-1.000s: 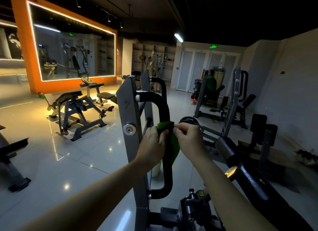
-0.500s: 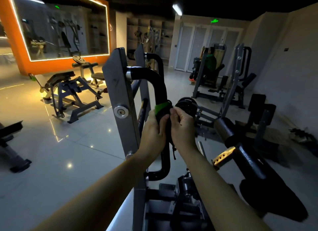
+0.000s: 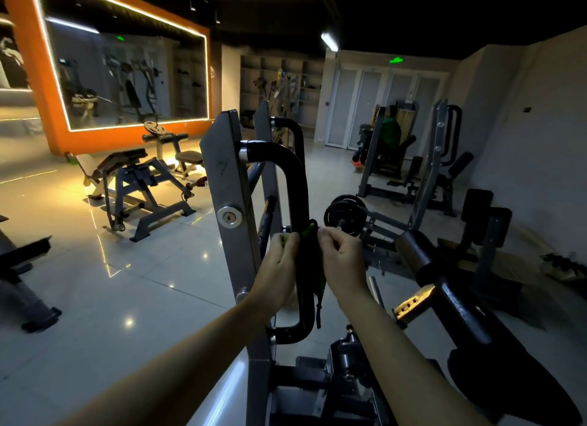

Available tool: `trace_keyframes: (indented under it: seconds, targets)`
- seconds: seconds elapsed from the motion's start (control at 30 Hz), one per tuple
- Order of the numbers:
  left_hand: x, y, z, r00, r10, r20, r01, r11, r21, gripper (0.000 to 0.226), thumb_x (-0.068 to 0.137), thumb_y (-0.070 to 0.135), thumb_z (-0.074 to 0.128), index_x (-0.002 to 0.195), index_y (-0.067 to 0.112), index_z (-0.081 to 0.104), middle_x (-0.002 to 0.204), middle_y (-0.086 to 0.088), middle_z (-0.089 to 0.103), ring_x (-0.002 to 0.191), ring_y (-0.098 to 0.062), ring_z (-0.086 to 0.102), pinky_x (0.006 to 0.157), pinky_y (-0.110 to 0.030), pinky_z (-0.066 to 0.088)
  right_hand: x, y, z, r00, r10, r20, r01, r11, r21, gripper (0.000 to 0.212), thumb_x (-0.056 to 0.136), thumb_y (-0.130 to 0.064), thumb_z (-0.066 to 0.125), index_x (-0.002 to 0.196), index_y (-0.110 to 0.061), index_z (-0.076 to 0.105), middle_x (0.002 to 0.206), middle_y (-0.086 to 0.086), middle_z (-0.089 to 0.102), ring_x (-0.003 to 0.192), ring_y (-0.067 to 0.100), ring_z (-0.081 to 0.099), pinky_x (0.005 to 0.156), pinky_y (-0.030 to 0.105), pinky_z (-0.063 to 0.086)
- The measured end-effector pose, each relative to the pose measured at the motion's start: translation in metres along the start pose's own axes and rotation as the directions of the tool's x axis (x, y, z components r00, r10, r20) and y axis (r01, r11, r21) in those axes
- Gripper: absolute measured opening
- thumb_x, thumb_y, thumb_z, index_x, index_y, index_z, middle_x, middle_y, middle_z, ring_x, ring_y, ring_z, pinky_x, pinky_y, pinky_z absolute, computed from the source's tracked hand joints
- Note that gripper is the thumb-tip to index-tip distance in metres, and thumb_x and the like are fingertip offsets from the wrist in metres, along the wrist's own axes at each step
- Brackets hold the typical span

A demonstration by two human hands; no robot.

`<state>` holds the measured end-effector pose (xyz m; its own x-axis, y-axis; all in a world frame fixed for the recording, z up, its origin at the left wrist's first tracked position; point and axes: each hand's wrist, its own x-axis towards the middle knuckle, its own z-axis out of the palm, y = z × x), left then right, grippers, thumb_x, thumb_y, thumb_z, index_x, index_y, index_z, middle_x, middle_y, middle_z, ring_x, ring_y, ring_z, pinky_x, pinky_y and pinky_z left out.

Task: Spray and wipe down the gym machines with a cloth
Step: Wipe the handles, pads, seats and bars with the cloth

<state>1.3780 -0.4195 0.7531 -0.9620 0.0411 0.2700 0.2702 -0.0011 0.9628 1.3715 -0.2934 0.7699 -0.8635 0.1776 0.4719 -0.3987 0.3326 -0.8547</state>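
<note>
Now the green cloth [image 3: 308, 231] is wrapped round the upright part of the black handle [image 3: 293, 178] of the near machine, in the middle of the view, and a dark end of it hangs down along the bar. Both hands grip it there. The left hand [image 3: 279, 267] is on the left side of the bar, with its fingers curled round the cloth and the bar together. Something pale shows at its fingertips, and I cannot tell what it is. The right hand [image 3: 341, 260] is on the right side, and its curled fingers pinch the edge of the cloth. The hands are about halfway down the upright part, between the top curve and the lower bend.

The handle is fixed to a grey post [image 3: 230, 171] just left of it. Near on the right lies a long black padded arm [image 3: 444, 292], and just behind the hands are weight plates [image 3: 344, 214]. Far on the left stands a bench [image 3: 143, 171] under an orange-framed mirror [image 3: 127, 73], and far on the right are other machines [image 3: 390, 146].

I judge that the work is in the wiping step on this one handle, and far from the end. No wet mark shows which parts are clean. The lower bend, the post, the padded arm and the other machines seem left to do. I see no spray bottle plainly.
</note>
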Motion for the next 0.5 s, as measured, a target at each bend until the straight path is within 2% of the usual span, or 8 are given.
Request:
trace_keyframes:
  seconds: [0.03, 0.07, 0.13, 0.2, 0.3, 0.37, 0.43, 0.5]
  targets:
    - [0.004, 0.011, 0.003, 0.997, 0.01, -0.078, -0.012, 1.0, -0.021, 0.033, 0.11, 0.04, 0.036, 0.118, 0.012, 0.05, 0.096, -0.001, 0.063, 0.075, 0.01, 0.063, 0.061, -0.008, 0.045, 0.007, -0.011, 0.001, 0.998, -0.02, -0.052, 0.02, 1.0, -0.002, 0.028, 0.106, -0.022, 0.054, 0.092, -0.009, 0.075, 0.078, 0.003, 0.072, 0.08, 0.016, 0.069, 0.067, 0.035, 0.054]
    - [0.009, 0.021, 0.006, 0.991, 0.035, -0.133, -0.039, 0.999, -0.024, 0.034, 0.11, 0.043, 0.035, 0.117, 0.012, 0.048, 0.095, -0.003, 0.063, 0.074, 0.007, 0.063, 0.058, -0.011, 0.045, 0.013, -0.023, 0.002, 0.995, -0.044, -0.094, 0.044, 0.999, 0.001, 0.027, 0.106, -0.021, 0.054, 0.094, -0.01, 0.075, 0.078, -0.002, 0.072, 0.077, 0.007, 0.068, 0.064, 0.027, 0.053]
    - [0.018, 0.037, 0.017, 0.982, 0.087, -0.168, -0.091, 0.996, -0.018, 0.038, 0.107, 0.053, 0.034, 0.117, 0.018, 0.045, 0.099, -0.006, 0.065, 0.087, -0.009, 0.067, 0.065, -0.024, 0.047, 0.021, -0.042, 0.007, 0.989, -0.097, -0.115, 0.099, 0.995, 0.016, 0.026, 0.106, -0.02, 0.054, 0.098, -0.01, 0.076, 0.08, -0.009, 0.072, 0.075, -0.001, 0.067, 0.065, 0.016, 0.05]
    - [0.019, 0.034, 0.025, 0.974, 0.117, -0.194, -0.126, 0.992, -0.031, 0.042, 0.103, 0.062, 0.034, 0.12, 0.025, 0.046, 0.105, -0.005, 0.067, 0.096, -0.018, 0.067, 0.071, -0.031, 0.047, 0.02, -0.041, 0.011, 0.993, -0.095, -0.067, 0.099, 0.994, 0.056, 0.024, 0.106, -0.02, 0.053, 0.105, -0.014, 0.077, 0.089, -0.008, 0.075, 0.084, -0.001, 0.07, 0.075, 0.019, 0.055]
    - [0.008, -0.003, 0.029, 0.973, 0.159, -0.168, -0.169, 0.984, -0.049, 0.051, 0.096, 0.07, 0.037, 0.129, 0.031, 0.045, 0.109, 0.002, 0.069, 0.1, -0.016, 0.07, 0.079, -0.04, 0.056, 0.002, -0.015, 0.014, 0.997, -0.074, 0.031, 0.069, 0.985, 0.156, 0.023, 0.108, -0.02, 0.052, 0.114, -0.028, 0.073, 0.102, -0.008, 0.077, 0.099, 0.004, 0.072, 0.088, 0.023, 0.057]
    - [0.004, -0.035, 0.031, 0.974, 0.177, -0.144, -0.173, 0.984, 0.037, 0.051, 0.096, 0.071, 0.035, 0.129, 0.034, 0.046, 0.101, 0.002, 0.069, 0.089, -0.018, 0.071, 0.072, -0.047, 0.058, -0.005, 0.005, 0.015, 0.997, -0.065, 0.033, 0.058, 0.982, 0.177, 0.023, 0.108, -0.022, 0.052, 0.119, -0.024, 0.072, 0.107, -0.007, 0.077, 0.105, 0.005, 0.072, 0.093, 0.025, 0.056]
    - [0.005, -0.062, 0.033, 0.973, 0.177, -0.15, -0.159, 0.979, 0.126, 0.048, 0.098, 0.071, 0.032, 0.127, 0.037, 0.049, 0.1, -0.007, 0.066, 0.084, -0.024, 0.069, 0.067, -0.052, 0.057, -0.012, 0.023, 0.016, 0.999, -0.041, 0.025, 0.036, 0.984, 0.172, 0.025, 0.108, -0.023, 0.051, 0.118, -0.021, 0.074, 0.106, -0.007, 0.078, 0.105, 0.007, 0.072, 0.095, 0.031, 0.057]
    - [0.005, -0.081, 0.033, 0.972, 0.187, -0.141, -0.163, 0.973, 0.165, 0.042, 0.1, 0.068, 0.033, 0.123, 0.038, 0.05, 0.102, -0.011, 0.063, 0.083, -0.025, 0.068, 0.064, -0.046, 0.054, -0.02, 0.038, 0.018, 1.0, -0.002, 0.021, -0.002, 0.982, 0.186, 0.024, 0.108, -0.022, 0.05, 0.113, -0.025, 0.073, 0.102, -0.009, 0.078, 0.102, 0.007, 0.073, 0.093, 0.033, 0.059]
